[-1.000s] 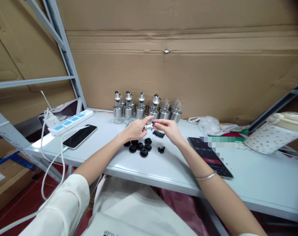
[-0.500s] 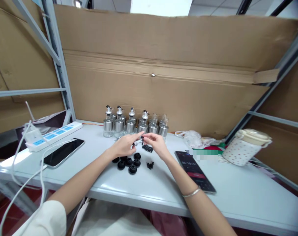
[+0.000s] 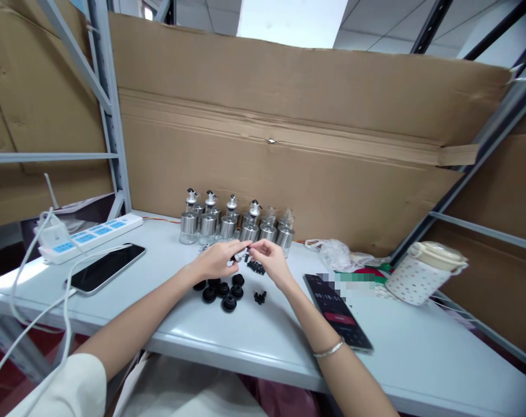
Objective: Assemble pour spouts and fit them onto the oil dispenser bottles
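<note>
In the head view, which is the only view, the biggest change comes from the camera: compared with one second ago it looks higher, so the ceiling (image 3: 384, 35) now shows above the cardboard wall (image 3: 289, 185). The hands themselves change only little. The left hand (image 3: 217, 259) is closed around a silver-white piece (image 3: 241, 255), which is partly hidden by its fingers. The right hand (image 3: 269, 262) has its fingertips narrow together, and they pinch a small black piece (image 3: 247, 255) just beside it. Whether the two pieces already touch, I cannot tell.

Both hands are above the table (image 3: 245, 341), in front of the glass-and-metal bottles (image 3: 208, 225). Four bottles in the front row carry a spout top, the same as before, and the two at the right end have none. The round black caps (image 3: 229, 303) lie in the same group nearer to the person, and the little black bits (image 3: 260, 297) stay to their right. A row of dark pieces (image 3: 256, 267) lies just below the right hand. For the work, I judge, this means that the handling of the two small pieces is not finished.
</note>
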The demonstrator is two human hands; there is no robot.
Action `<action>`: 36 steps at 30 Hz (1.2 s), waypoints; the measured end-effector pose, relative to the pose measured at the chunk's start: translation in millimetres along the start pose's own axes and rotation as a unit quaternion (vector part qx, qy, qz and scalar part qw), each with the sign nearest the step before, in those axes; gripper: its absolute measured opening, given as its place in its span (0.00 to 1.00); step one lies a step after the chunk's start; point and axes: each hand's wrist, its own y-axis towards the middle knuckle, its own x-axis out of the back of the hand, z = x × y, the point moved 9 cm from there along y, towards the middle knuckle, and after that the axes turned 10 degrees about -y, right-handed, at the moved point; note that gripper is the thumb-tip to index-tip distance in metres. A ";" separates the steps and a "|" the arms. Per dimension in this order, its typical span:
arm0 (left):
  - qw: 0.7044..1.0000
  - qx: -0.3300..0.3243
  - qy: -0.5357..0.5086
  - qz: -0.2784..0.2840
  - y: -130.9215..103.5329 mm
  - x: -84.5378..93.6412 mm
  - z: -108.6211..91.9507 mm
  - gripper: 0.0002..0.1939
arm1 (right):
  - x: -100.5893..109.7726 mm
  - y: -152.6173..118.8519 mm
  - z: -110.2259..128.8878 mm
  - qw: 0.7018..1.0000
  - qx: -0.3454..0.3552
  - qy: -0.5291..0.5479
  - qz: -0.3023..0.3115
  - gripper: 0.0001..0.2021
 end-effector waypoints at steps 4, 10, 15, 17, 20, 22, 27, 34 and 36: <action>1.000 0.002 0.000 0.000 -0.2 -1.0 -0.2 0.35 | 1.6 0.9 1.2 1.000 0.006 0.008 -0.010 0.08; 1.000 0.000 -0.013 -0.002 0.2 -1.3 -1.6 0.36 | 9.6 0.6 3.6 0.999 0.009 0.015 -0.049 0.08; 1.000 0.011 -0.025 -0.003 -0.4 -0.9 0.5 0.38 | 15.7 -0.5 5.3 0.997 0.004 0.018 -0.076 0.08; 1.000 0.012 -0.027 -0.003 -0.2 -0.6 0.0 0.37 | 16.5 -0.3 5.3 0.996 0.001 0.021 -0.082 0.08; 0.999 0.013 -0.030 -0.005 0.4 0.3 -1.5 0.36 | 17.8 0.3 4.3 0.996 -0.003 0.024 -0.090 0.07; 0.999 0.012 -0.032 -0.006 0.7 0.5 -2.2 0.36 | 18.4 0.6 4.0 0.996 -0.005 0.025 -0.091 0.07; 0.999 0.013 -0.039 -0.011 0.8 0.5 -0.1 0.37 | 16.2 0.1 8.7 0.997 -0.001 0.031 -0.076 0.07; 0.998 0.022 -0.057 -0.015 -0.8 0.7 2.5 0.39 | 15.4 -0.6 12.8 0.996 -0.005 0.045 -0.071 0.05; 0.998 0.024 -0.057 -0.017 -1.1 0.9 2.9 0.40 | 14.9 -0.6 12.5 0.997 -0.009 0.048 -0.066 0.05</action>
